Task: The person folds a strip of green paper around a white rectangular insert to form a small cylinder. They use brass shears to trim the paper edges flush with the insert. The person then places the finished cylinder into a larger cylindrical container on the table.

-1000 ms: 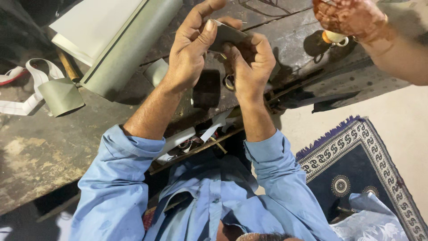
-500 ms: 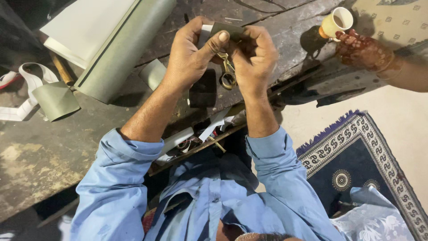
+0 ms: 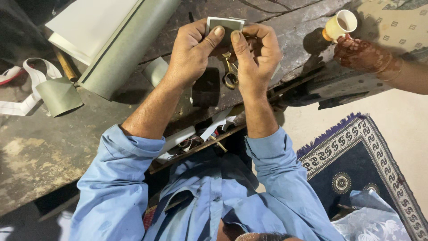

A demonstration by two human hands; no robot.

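My left hand and my right hand are raised together over a worn dark workbench. Between the thumbs and fingertips of both I pinch a small grey-green rectangular piece of sheet. A pair of brass-handled scissors hangs from my right hand's fingers, handles down, just under the piece. The blades are hidden behind my fingers.
A grey-green roll and a white sheet lie at the upper left, with a cut grey piece and white strips. Another person's patterned hand holds a pale cup. An open drawer holds scraps. A patterned rug covers the floor.
My hands have drawn closer and turned the piece so that its pale face shows. The other person's hand has dropped from above the cup to beside it.
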